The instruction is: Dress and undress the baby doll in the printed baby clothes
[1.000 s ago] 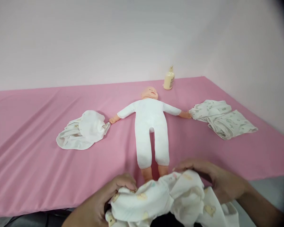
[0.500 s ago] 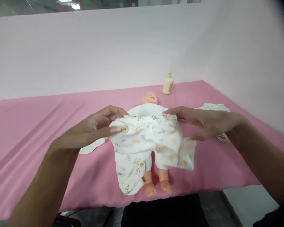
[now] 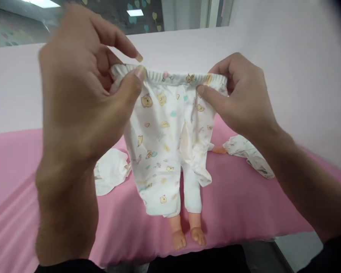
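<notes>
A pair of white baby pants with small bear prints hangs upright in front of me by its elastic waistband. My left hand is closed on the left end of the band, its index finger raised off the cloth. At the other end, my right hand pinches the band between thumb and fingers. Behind the pants lies a baby doll in white leggings; its bare feet and one hand show, while the head and body are hidden. One leg of the pants hangs bunched and shorter than the other.
White cloth lies left of the doll, and a printed white garment lies crumpled at the right near its hand. A pink sheet covers the table. Behind rises a pale wall with a window above.
Both hands have lifted the pants from low over the doll up toward my face, so they hang down. The doll's head and the pump bottle are now hidden behind them.
</notes>
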The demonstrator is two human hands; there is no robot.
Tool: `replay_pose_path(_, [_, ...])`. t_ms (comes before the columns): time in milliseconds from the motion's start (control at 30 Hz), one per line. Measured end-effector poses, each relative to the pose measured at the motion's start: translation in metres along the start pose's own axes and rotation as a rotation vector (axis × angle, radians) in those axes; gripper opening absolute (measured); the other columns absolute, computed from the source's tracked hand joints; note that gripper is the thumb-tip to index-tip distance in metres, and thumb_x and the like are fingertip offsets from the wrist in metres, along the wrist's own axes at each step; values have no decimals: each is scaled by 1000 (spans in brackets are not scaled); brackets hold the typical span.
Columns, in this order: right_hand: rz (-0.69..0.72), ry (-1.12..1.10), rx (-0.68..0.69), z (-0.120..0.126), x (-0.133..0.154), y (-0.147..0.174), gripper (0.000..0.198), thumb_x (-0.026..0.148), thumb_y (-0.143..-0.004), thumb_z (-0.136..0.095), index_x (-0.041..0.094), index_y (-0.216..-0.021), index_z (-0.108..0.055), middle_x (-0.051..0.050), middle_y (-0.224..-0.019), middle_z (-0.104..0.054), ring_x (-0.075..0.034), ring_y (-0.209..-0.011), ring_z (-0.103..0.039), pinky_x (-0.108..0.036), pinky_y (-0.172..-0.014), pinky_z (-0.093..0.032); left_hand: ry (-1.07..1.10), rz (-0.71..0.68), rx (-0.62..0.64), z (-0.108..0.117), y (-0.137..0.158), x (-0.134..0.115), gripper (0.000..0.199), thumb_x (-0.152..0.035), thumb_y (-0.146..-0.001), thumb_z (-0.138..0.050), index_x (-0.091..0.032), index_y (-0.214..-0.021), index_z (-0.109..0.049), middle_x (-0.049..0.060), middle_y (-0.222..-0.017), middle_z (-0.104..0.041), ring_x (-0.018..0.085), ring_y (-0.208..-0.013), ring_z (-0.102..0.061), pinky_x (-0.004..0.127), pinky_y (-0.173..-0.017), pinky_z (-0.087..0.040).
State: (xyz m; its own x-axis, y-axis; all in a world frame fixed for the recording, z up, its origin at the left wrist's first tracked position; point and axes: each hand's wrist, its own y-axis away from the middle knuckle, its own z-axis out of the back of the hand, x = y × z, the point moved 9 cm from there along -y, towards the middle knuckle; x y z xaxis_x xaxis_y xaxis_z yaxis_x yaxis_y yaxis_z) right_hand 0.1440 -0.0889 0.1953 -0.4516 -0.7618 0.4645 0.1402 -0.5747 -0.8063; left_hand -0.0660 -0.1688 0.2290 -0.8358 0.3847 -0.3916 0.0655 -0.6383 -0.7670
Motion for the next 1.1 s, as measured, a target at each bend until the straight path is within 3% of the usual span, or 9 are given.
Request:
replay_pose_path(100, [-121,-171,57,-7,0,5,8,23,-93,-64,20,-99,-58,-1,-90,-61,-15,-82,-59,-32,-78,-51,29,-97,-89,-5,3,-14,31,-32,-91,-69,-17,-117,-60,-2,-83,-55,5,-61,-45,22,-54,-37])
replay_pose_path(233, [-226,-491,245,-24,16,24,16,26,-94,-61,22,-109,-57,1,-87,-62,-14,-69,-62,-24,-56,-49,289,-84,-68,-15,16,-20,22,-25,-92,-66,-16,-112,-61,0,-79,-59,6,-58,-51,20,-45,-35])
replay_pose_path(333, [-268,-666,344,-33,32,40,21,27,-92,-63,22,-111,-56,1,-89,-64,-14,-73,-66,-23,-57,-53,387,-69,12,-21,26,-31,14,-23,-94,-63,-16,-107,-61,-1,-79,-60,6,-56,-53,18,-44,-40])
replay_pose_path(667, [-188,-618,355,-38,46,47,40,14,-85,-67,25,-121,-51,1,-97,-63,-16,-87,-67,-27,-70,-57,87,-275,126,-23,41,-51,21,-20,-102,-47,-25,-115,-62,-6,-100,-67,9,-87,-65,22,-76,-52])
replay_pose_path(800, [-200,-614,317,-40,39,44,31,19,-89,-65,26,-117,-53,0,-106,-63,-17,-88,-66,-26,-67,-56,-81,-293,-18,-7,44,-45,24,-24,-100,-51,-26,-122,-61,-3,-115,-65,14,-101,-62,28,-89,-50])
replay_pose_path(900, [-170,-643,226,-28,36,29,28,18,-89,-63,24,-115,-55,-1,-110,-63,-16,-92,-64,-26,-71,-55,167,-164,-125,-9,47,-13,48,-32,-92,-66,-26,-137,-49,2,-139,-51,18,-119,-56,32,-96,-50])
replay_pose_path(933, [-138,-670,183,-21,38,22,26,16,-88,-62,23,-113,-55,-1,-110,-63,-16,-94,-63,-26,-74,-55,331,-106,-58,-25,50,1,64,-37,-88,-72,-26,-144,-42,6,-141,-49,21,-122,-55,34,-96,-52])
replay_pose_path(1000, [-26,-738,105,-5,44,6,25,10,-86,-59,22,-108,-57,-1,-108,-62,-15,-95,-61,-26,-75,-54,636,47,332,-85,64,21,80,-50,-85,-71,-28,-151,-31,10,-141,-52,25,-127,-55,39,-98,-53])
replay_pose_path(1100, [123,-784,-13,17,45,-13,26,2,-83,-51,19,-102,-58,-2,-101,-60,-16,-94,-63,-30,-78,-55,1029,302,849,-160,109,26,65,-59,-86,-65,-20,-137,-54,14,-123,-67,30,-116,-64,44,-96,-56])
